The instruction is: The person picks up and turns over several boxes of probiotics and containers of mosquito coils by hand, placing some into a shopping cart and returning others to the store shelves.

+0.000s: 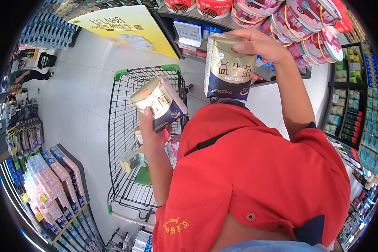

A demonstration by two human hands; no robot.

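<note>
In the head view, my left hand (pixel 152 135) is closed around the lower side of a gold-and-navy sanitary pad pack (pixel 161 103), tilted over the shopping cart. My right hand (pixel 258 45) grips a matching sanitary pad pack (pixel 229 69) by its top edge, thumb across the front. That second pack hangs almost upright beside the shelf, its printed front with "280" facing me. Below my left hand stands the black wire shopping cart (pixel 117 109) with green corners. Inside it lie a small pale box (pixel 129 161), a flat green item (pixel 143 176) and a pink item partly hidden by my arm.
Red and pink round tubs (pixel 250 19) are stacked on the shelf at the top, near a price sign (pixel 188 33). A yellow poster board (pixel 126 31) stands at upper left. Stocked racks (pixel 54 189) line both sides. Another person (pixel 27 75) is at far left.
</note>
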